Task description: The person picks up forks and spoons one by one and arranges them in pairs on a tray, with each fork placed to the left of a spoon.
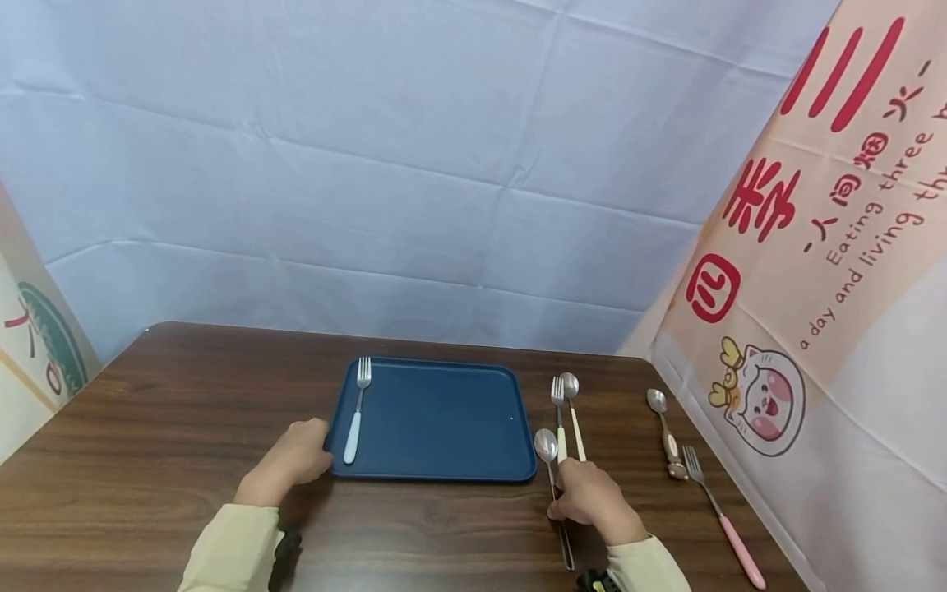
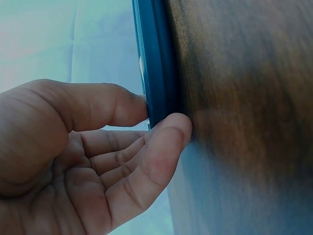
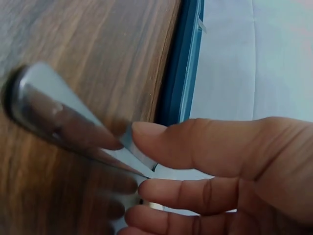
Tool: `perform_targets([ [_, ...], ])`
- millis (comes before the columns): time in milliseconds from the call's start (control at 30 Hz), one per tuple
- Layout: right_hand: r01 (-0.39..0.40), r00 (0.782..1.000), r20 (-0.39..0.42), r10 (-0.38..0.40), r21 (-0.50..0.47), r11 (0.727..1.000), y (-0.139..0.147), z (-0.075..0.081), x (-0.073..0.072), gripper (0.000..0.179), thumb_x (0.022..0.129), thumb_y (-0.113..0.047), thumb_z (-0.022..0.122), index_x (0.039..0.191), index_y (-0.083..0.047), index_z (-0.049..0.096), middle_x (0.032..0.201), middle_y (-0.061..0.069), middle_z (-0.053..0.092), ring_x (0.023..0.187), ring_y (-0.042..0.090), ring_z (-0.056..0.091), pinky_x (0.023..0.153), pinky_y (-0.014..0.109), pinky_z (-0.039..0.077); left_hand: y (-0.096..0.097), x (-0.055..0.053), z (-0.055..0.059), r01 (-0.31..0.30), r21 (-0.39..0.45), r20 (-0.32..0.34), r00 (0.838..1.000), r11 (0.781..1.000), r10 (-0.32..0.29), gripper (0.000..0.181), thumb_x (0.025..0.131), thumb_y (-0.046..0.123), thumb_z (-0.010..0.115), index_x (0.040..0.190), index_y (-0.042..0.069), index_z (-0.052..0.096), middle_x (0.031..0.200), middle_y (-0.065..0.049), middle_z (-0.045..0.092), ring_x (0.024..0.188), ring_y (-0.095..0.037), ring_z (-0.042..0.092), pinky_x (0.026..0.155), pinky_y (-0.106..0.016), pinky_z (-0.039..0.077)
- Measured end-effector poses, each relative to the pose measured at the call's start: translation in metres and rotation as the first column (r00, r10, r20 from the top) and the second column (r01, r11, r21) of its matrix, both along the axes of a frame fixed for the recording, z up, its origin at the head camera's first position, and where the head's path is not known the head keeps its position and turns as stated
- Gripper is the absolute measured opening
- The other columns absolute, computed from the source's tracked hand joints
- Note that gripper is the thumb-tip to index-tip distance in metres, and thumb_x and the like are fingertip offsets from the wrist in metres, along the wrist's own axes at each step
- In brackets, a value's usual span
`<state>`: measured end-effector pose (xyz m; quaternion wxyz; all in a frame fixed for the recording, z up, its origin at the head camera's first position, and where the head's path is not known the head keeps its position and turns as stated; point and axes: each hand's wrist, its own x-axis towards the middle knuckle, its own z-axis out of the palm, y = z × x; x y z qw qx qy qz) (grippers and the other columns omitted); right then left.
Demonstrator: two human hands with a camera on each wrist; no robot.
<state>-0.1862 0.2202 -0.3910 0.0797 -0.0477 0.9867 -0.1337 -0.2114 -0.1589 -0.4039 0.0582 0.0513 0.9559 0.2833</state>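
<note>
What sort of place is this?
Perhaps a pretend dining corner: a wood-patterned table holds a blue tray and an all-metal spoon, beside a cloth printed "Eating".

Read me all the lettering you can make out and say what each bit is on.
"四季三", large red, on the right-hand cloth; cut off at the top edge.
"-人间烟火-", black, same cloth.
"Eating three", black, same cloth; what follows is cut off.
"a day and living", black, same cloth; its end is cut off.
Left-hand cloth: partial red marks, unreadable.
Blue tray and cutlery: no readable text.
</note>
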Motion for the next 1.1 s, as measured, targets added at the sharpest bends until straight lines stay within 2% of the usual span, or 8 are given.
perform_targets([
  [100, 0.006, 1.0, -0.002, -0.006, -0.001, 1.0, 0.0, -0.001, 0.0, 0.044, 0.06, -0.006, 0.079, 0.05, -0.015, 0.036, 0.05, -0.004, 0.032, 0.047, 0.013, 0.032, 0.043, 0.028, 0.023, 0.0, 0.0, 0.0, -0.001, 0.004, 0.0, 1.0, 1.0, 0.001, 0.002, 0.079, -0.003, 0.053, 0.078, -0.002, 0.051, 0.063, -0.008, 0.049, 0.051, -0.019, 0.049, 0.048, -0.032, 0.04],
  [267, 0.018, 1.0, 0.017, -0.018, 0.006, 1.0, 0.001, -0.001, -0.003, 0.042, 0.062, -0.001, 0.074, 0.051, -0.014, 0.036, 0.049, -0.004, 0.028, 0.045, 0.012, 0.031, 0.042, 0.027, 0.023, 0.0, 0.0, -0.001, 0.003, 0.003, -0.007, 1.0, 1.0, -0.003, 0.003, 0.078, -0.003, 0.054, 0.077, -0.003, 0.051, 0.063, -0.008, 0.049, 0.051, -0.019, 0.049, 0.048, -0.032, 0.04],
  [633, 0.073, 0.997, -0.001, -0.073, 0.007, 0.997, 0.008, 0.0, -0.005, 0.02, 0.068, 0.008, 0.06, 0.061, -0.006, 0.047, 0.057, 0.006, 0.043, 0.051, 0.02, 0.041, 0.045, 0.032, 0.034, 0.001, 0.0, 0.001, 0.004, -0.008, -0.008, 1.0, 1.0, -0.005, 0.005, 0.077, -0.003, 0.054, 0.081, -0.005, 0.053, 0.064, -0.008, 0.049, 0.053, -0.019, 0.049, 0.049, -0.032, 0.04],
  [800, 0.046, 0.999, -0.015, -0.045, 0.042, 0.998, 0.01, 0.001, -0.003, 0.02, 0.065, 0.007, 0.062, 0.063, -0.006, 0.048, 0.059, 0.007, 0.046, 0.052, 0.022, 0.045, 0.045, 0.034, 0.036, 0.0, -0.001, 0.001, 0.004, -0.018, -0.012, 1.0, 1.0, -0.004, 0.005, 0.077, -0.003, 0.055, 0.082, -0.004, 0.054, 0.065, -0.008, 0.049, 0.054, -0.02, 0.049, 0.05, -0.032, 0.04],
  [1100, 0.053, 0.998, -0.022, -0.052, 0.049, 0.997, 0.011, -0.005, -0.004, 0.022, 0.066, 0.01, 0.062, 0.061, -0.006, 0.048, 0.058, 0.007, 0.047, 0.053, 0.022, 0.044, 0.049, 0.034, 0.037, -0.001, -0.001, -0.001, 0.011, -0.028, -0.023, 1.0, 1.0, -0.011, 0.006, 0.076, -0.004, 0.054, 0.082, -0.004, 0.054, 0.065, -0.008, 0.049, 0.055, -0.02, 0.049, 0.05, -0.032, 0.04],
])
